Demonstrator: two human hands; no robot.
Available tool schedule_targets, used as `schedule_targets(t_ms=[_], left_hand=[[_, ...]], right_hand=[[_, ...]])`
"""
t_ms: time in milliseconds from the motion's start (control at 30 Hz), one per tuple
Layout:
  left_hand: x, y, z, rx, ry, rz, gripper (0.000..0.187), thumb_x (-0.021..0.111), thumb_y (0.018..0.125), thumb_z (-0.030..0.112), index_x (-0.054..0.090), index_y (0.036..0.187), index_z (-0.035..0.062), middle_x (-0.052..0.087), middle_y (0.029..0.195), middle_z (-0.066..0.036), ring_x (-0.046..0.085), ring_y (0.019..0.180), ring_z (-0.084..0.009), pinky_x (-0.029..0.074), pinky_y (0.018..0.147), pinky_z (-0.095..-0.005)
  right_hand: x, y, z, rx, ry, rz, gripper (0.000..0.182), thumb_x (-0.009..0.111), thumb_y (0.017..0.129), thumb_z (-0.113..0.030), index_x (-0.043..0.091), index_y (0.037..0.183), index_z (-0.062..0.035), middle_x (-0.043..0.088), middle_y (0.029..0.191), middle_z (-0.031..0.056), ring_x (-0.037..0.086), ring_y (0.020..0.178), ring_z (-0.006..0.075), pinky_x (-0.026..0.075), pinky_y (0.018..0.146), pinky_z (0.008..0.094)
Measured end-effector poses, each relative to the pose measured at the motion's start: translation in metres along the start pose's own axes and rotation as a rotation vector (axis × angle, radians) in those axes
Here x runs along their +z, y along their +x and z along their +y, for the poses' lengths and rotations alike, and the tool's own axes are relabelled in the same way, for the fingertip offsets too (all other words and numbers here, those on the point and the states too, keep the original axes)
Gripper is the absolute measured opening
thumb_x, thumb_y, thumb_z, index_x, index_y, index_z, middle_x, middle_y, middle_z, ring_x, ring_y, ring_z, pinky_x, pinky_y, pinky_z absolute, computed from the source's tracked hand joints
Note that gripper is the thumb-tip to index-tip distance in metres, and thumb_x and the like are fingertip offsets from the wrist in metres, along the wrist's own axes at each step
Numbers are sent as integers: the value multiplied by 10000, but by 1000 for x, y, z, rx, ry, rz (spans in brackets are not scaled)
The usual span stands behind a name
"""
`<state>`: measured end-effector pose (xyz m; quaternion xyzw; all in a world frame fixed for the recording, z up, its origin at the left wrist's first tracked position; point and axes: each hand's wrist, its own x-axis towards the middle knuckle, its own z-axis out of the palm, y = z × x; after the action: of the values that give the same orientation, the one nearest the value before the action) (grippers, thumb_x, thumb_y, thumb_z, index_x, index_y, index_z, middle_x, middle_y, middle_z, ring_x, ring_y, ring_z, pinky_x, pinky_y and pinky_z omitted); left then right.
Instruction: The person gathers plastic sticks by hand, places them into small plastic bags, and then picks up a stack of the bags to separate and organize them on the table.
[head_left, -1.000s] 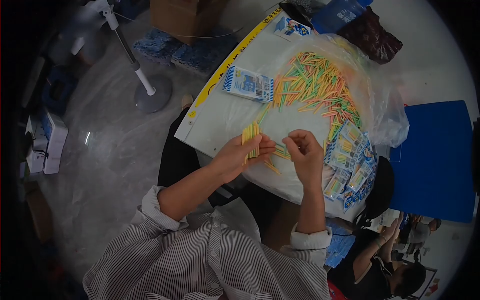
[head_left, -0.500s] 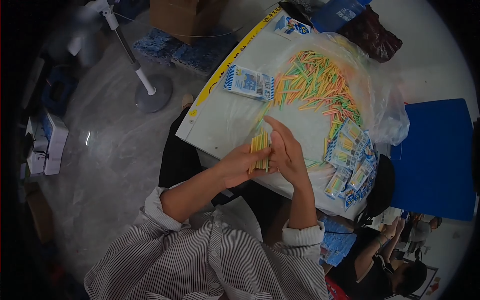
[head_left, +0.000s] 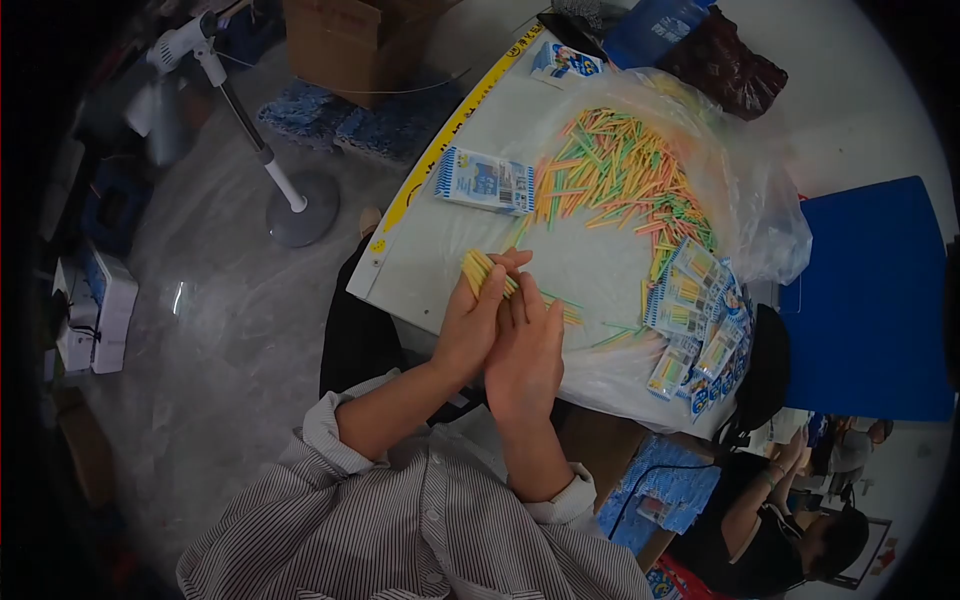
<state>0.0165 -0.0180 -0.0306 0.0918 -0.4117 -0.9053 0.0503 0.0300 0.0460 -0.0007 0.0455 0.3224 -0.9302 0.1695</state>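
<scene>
A bundle of thin yellow and green sticks [head_left: 478, 270] is held between my two hands above the table's near edge. My left hand [head_left: 468, 325] wraps round it from the left, with the thumb lying along the sticks. My right hand [head_left: 527, 350] presses against my left from the right, its fingers near the bundle's lower end. Beyond them a large heap of coloured sticks [head_left: 625, 175] lies on clear plastic. A blue-and-white packet [head_left: 487, 181] is left of the heap. Several small filled packets [head_left: 692, 300] lie right of it.
A blue chair back [head_left: 870, 300] stands to the right, beside a black object [head_left: 765, 370]. Clear plastic [head_left: 770, 230] bulges at the table's right side. A white fan [head_left: 290, 195] stands on the floor at the left. A co-worker [head_left: 760, 520] sits at lower right.
Both hands have moved left with the bundle, which has gone from upright to slanted. My right hand has come in against my left hand. The camera view has shifted slightly.
</scene>
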Motion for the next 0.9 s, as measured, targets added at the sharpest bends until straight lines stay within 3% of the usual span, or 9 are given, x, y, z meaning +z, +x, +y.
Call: schedule_targets(t_ms=[100, 167, 233, 333, 467, 567, 667, 733, 900], left_hand=[[-5, 0, 14, -100, -86, -20, 204, 349, 906, 194, 429, 1013, 39, 502, 1045, -77, 470, 956, -122, 401, 816, -252], [-12, 0, 27, -198, -174, -70, 200, 358, 904, 192, 433, 1012, 41, 518, 991, -73, 497, 924, -127, 434, 773, -251], [-22, 2, 39, -610, -34, -510, 201, 378, 898, 193, 433, 1014, 38, 534, 892, -57, 542, 842, -134, 474, 664, -240], [-23, -2, 30, -717, 6, -736, 218, 397, 893, 212, 446, 1006, 33, 546, 868, -50, 553, 803, -129, 475, 617, -227], [-21, -5, 31, -689, 43, -766, 218, 407, 890, 212, 466, 992, 28, 548, 867, -54, 555, 789, -124, 475, 609, -226], [-20, -5, 26, -735, 40, -737, 217, 435, 880, 213, 480, 985, 29, 553, 860, -62, 560, 760, -117, 474, 616, -224], [-14, -1, 29, -717, 299, -641, 244, 481, 858, 213, 474, 998, 13, 557, 852, -63, 565, 736, -124, 473, 621, -235], [-22, 12, 29, -357, 528, -530, 275, 516, 832, 197, 466, 1016, -1, 563, 863, -72, 571, 741, -163, 474, 618, -255], [-23, 66, 43, 573, 1296, -276, 316, 548, 783, 157, 465, 1028, -24, 530, 964, -139, 519, 911, -260, 435, 751, -337]], right_hand=[[-11, 6, -2, -116, -349, 195, 534, 279, 907, -334, 193, 1282, 37, 213, 1340, 129, 238, 1225, 209, 172, 1012, 319], [-22, 14, -24, -596, -1107, 113, 478, 308, 905, -284, 265, 1267, 25, 283, 1309, 134, 305, 1186, 193, 203, 997, 311], [-45, 25, -49, -243, -902, -131, 453, 325, 898, -256, 294, 1253, 25, 341, 1258, 147, 385, 1075, 167, 285, 911, 285], [-48, 21, -62, 473, -439, -564, 406, 371, 882, -201, 355, 1224, 18, 509, 1079, 181, 545, 587, 79, 469, 572, 210], [-38, 14, -53, 349, -659, -538, 328, 407, 865, -205, 467, 1093, 22, 528, 1060, 148, 544, 520, 102, 470, 573, 229], [-41, 7, -50, 460, -583, -436, 257, 354, 892, -209, 476, 984, -2, 527, 1041, 199, 564, 789, 164, 482, 668, 264], [-44, 7, -37, -29, -633, -155, 213, 344, 899, -203, 467, 861, -33, 511, 1063, 215, 567, 820, 166, 490, 618, 235], [-37, 6, -44, -335, -362, 244, 217, 345, 904, -218, 464, 837, -51, 562, 857, 113, 514, 575, 73, 402, 404, 165], [-76, -2, -56, -200, -32, 212, 194, 394, 891, -228, 463, 807, -67, 321, 538, -38, 239, 392, 30, 182, 296, 176]])
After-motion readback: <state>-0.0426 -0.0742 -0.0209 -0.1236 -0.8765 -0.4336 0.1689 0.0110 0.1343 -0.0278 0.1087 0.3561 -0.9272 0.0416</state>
